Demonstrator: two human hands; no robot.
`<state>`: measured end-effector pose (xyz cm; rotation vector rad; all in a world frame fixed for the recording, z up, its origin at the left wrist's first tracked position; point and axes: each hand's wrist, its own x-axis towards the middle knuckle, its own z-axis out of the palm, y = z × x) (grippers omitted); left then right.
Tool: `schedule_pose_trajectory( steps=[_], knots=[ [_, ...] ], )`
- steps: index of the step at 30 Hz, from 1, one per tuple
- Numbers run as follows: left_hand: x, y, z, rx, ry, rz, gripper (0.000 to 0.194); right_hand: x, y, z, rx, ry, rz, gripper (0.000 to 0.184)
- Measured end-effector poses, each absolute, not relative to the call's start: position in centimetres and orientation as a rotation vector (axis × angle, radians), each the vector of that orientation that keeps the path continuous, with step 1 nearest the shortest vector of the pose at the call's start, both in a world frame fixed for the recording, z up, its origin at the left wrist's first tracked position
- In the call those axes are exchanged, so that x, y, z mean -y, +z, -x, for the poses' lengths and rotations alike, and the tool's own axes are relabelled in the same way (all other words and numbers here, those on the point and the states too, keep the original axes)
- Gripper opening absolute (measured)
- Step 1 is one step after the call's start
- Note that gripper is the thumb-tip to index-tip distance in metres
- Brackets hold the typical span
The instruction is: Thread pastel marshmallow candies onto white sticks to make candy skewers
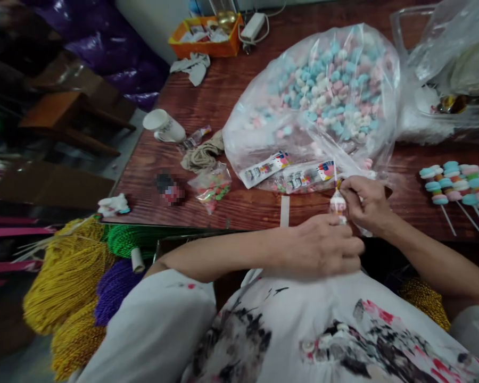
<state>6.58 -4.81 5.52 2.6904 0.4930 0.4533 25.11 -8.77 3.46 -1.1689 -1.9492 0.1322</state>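
At the table's front edge, both my hands are on a small wrapped marshmallow lollipop (337,202); its wrapper is white with printing, and a thin stick rises from its gathered top. My left hand (323,246) is closed around the lower part, so most of the candy is hidden. The fingers of my right hand (365,202) pinch near the gathered neck of the wrapper. Just behind lie printed clear wrappers (307,177) and a large clear bag (255,117) of pink, blue and white marshmallows.
Several marshmallow skewers (455,183) lie at the right. On the left are a white mug (164,126), a crumpled cloth (203,153) and a small bag of gummies (213,186). An orange basket (205,48) stands behind. Yellow cord bundles (64,271) are below the table.
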Motion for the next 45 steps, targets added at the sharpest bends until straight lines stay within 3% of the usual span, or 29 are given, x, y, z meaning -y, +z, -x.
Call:
schedule_pose_trajectory(
  steps=[2,5,8,11,17,21,23,25,28,32,36,39,41,45],
  knots=[
    [4.2,3.5,-7.4,-0.339,0.496,-2.622,0.029,8.8,4.1,-24.5,1.85,0.364,1.209,0.015],
    [1.5,2.9,-7.4,-0.431,0.834,-2.332,0.033,9.4,3.8,-23.3,1.795,0.775,1.175,0.016],
    [0.6,3.9,-6.8,-0.5,1.061,-2.194,0.047,9.0,2.6,-23.2,1.676,0.908,1.212,0.017],
    [1.9,3.7,-6.6,-0.64,1.032,-1.864,0.077,8.2,2.4,-23.7,1.588,0.615,1.293,0.014],
    [3.9,2.5,-3.9,-0.534,0.415,-0.959,0.082,9.3,1.0,-21.1,2.116,-0.142,0.814,0.015],
    [4.8,3.8,-0.9,-0.521,0.49,-0.984,0.088,9.3,-1.5,-19.4,2.095,-0.168,0.976,0.016],
    [5.6,3.8,0.0,-0.602,0.585,-1.041,0.078,9.0,-1.9,-19.1,1.981,-0.057,1.036,0.014],
    [6.6,3.1,0.3,-0.726,0.667,-1.099,0.051,8.7,-1.5,-18.7,1.902,0.043,1.049,0.013],
    [7.9,1.3,0.5,-0.763,0.647,-1.213,0.063,8.9,-0.7,-17.4,1.814,0.258,1.029,0.013],
    [8.5,-0.6,2.3,-0.869,0.708,-1.706,0.028,9.5,-0.9,-15.1,1.535,1.062,1.065,0.019],
    [9.6,-0.4,6.1,-1.014,0.732,-2.262,0.023,10.2,-1.9,-13.1,1.503,1.545,0.993,0.026],
    [10.7,1.6,9.6,-1.113,0.619,-2.289,0.024,11.0,-2.2,-13.4,1.694,1.438,0.934,0.012],
    [11.2,2.9,12.4,-1.323,0.468,-2.193,0.024,11.1,-2.5,-14.6,1.813,1.134,0.96,0.016],
    [12.4,3.7,18.4,-1.88,-0.277,-1.914,0.025,10.4,-3.9,-17.9,1.862,0.954,1.051,0.008]
  ],
)
